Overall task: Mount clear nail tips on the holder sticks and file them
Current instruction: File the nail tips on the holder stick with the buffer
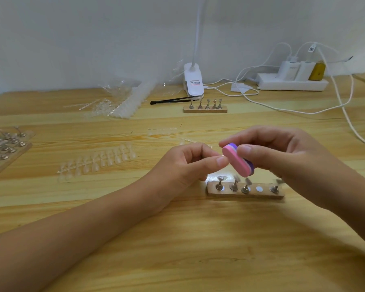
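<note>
Above wooden base (266,189), right hand (282,152) pinching file (237,160)

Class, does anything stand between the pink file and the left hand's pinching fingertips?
Nothing visible does. The pink file, held by the right hand, sits beside the fingertips of the left hand; what they pinch is too small to tell.

lamp-clip label (195,83) — print illegible, QR tag (312,48)

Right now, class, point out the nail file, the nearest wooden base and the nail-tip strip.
nail file (236,160): head view, pink face.
wooden base (230,194): head view, front edge.
nail-tip strip (97,162): head view, strip's middle.
</note>
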A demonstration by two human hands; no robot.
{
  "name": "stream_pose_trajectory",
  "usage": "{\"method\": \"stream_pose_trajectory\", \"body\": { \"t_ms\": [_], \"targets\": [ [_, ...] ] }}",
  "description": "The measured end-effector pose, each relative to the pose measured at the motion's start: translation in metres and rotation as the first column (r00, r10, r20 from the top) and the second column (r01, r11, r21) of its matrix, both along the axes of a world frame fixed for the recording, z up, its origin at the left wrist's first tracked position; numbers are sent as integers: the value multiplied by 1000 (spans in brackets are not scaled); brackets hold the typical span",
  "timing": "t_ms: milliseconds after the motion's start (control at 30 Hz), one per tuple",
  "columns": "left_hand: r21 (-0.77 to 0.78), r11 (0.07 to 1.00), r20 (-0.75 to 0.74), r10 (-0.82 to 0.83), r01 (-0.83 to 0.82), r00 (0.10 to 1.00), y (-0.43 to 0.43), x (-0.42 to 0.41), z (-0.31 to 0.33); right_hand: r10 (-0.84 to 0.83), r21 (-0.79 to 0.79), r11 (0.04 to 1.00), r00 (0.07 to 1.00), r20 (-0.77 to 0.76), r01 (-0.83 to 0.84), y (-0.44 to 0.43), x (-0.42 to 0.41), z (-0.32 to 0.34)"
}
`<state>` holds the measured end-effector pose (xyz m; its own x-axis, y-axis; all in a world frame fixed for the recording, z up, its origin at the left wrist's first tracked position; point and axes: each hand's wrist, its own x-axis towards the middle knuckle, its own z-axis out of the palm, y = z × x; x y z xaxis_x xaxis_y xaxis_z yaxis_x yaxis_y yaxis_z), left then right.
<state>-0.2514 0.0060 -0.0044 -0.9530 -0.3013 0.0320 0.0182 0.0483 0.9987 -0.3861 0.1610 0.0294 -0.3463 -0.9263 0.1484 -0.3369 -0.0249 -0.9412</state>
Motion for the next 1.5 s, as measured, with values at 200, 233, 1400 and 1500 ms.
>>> {"method": "stream_pose_trajectory", "body": {
  "t_ms": [200, 233, 1400, 1500],
  "targets": [
    [-65, 993, -7, -97, 96, 995, 6, 2, 0, 30, -23, 999, 999, 22, -29, -1, -2, -3],
    [-73, 993, 0, -98, 97, 995, 6, 2, 1, 38, -18, 999, 999, 18, -37, -1, -2, -3],
    [-47, 999, -24, 9, -10, 1000, 3, -1, 0, 13, -160, 987, 989, 147, 11, -3, -2, -1],
    [-13, 999, -21, 38, -38, 999, 2, -1, -1, 122, -87, 990, 986, 116, -112, -1, -1, -1]
  ]
}}
